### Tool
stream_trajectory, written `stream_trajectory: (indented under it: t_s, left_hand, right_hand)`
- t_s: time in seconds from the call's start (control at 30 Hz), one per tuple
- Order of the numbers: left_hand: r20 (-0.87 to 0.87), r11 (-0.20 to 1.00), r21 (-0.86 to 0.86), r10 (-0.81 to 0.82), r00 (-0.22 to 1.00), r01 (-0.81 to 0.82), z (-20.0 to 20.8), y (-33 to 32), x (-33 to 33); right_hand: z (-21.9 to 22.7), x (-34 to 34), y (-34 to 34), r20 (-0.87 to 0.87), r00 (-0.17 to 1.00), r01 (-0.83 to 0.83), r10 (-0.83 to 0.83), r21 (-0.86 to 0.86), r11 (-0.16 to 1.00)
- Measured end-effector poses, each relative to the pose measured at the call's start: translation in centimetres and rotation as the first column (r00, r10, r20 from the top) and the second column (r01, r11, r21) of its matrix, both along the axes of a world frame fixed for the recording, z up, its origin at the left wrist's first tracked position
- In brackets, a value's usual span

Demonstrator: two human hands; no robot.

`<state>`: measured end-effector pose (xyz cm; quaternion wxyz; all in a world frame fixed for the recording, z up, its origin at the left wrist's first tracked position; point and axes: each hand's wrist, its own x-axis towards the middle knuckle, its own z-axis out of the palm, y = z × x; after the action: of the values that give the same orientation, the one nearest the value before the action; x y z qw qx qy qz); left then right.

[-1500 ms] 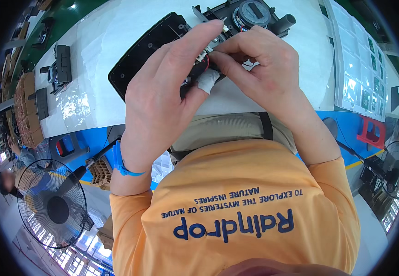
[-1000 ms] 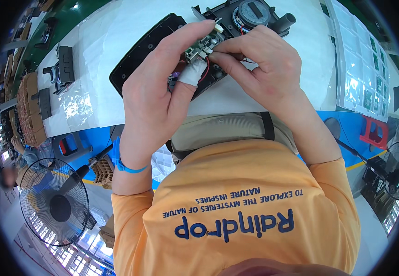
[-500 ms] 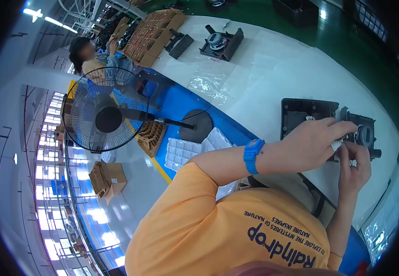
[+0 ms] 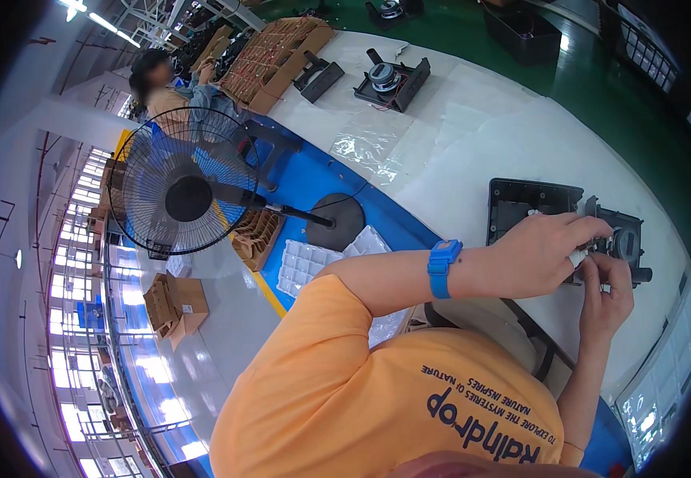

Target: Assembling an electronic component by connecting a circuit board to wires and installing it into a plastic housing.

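A black speaker housing half (image 4: 634, 221) with a round speaker driver (image 4: 623, 244) lies at the right of the white worktable, close under my fingers. Over its left edge, my left hand (image 4: 538, 248) is closed in a pinch, a blue watch (image 4: 443, 269) on its wrist. My right hand (image 4: 610, 293) comes in from below, its thumb and fingers pinched close to the left fingertips. A small white bit (image 4: 578, 256) shows at the left fingers; what either hand holds is hidden. Beside them sits an open black box-shaped housing (image 4: 527, 196), partly covered by my left hand.
Farther along the table (image 4: 473, 147) lie another speaker housing (image 4: 397, 86), a black bracket-like part (image 4: 317, 78) and clear plastic bags (image 4: 365, 145). A carton of parts (image 4: 278, 60) stands at the far end, near another person (image 4: 172, 103). A standing fan (image 4: 190, 197) and white trays (image 4: 304, 267) are at left.
The view has shifted slightly. Both hands stay pinched together at the speaker housing, with only slight finger movement.
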<state>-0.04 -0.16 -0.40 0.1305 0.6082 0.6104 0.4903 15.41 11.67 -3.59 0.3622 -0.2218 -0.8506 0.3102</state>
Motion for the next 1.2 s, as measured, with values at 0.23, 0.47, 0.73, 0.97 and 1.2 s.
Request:
stream_trajectory:
  t_s: [0.23,0.47,0.73,0.97,1.2]
  left_hand:
    - [-0.013,0.999,-0.035,0.039,0.999,-0.039,0.3,0.1,0.3]
    - [0.050,0.998,-0.048,0.043,0.998,-0.041,0.5,0.2,0.2]
    - [0.135,1.000,0.013,0.013,0.991,-0.015,0.4,0.2,0.3]
    - [0.232,0.993,-0.119,0.021,0.973,0.007,0.9,0.2,-0.3]
    - [0.085,0.997,0.062,0.035,0.996,-0.040,-0.4,0.6,0.0]
  right_hand:
    - [0.2,0.2,0.5,0.010,0.999,-0.032,0.032,0.052,0.998]
    - [0.5,0.1,0.3,-0.005,0.999,-0.034,0.035,0.052,0.998]
    - [-0.1,0.2,0.3,-0.016,1.000,-0.021,0.022,0.040,0.999]
    - [-0.4,0.1,0.0,-0.025,0.999,-0.044,0.044,-0.011,0.999]
    - [0.0,0.0,0.0,0.010,0.998,-0.058,0.058,0.005,0.998]
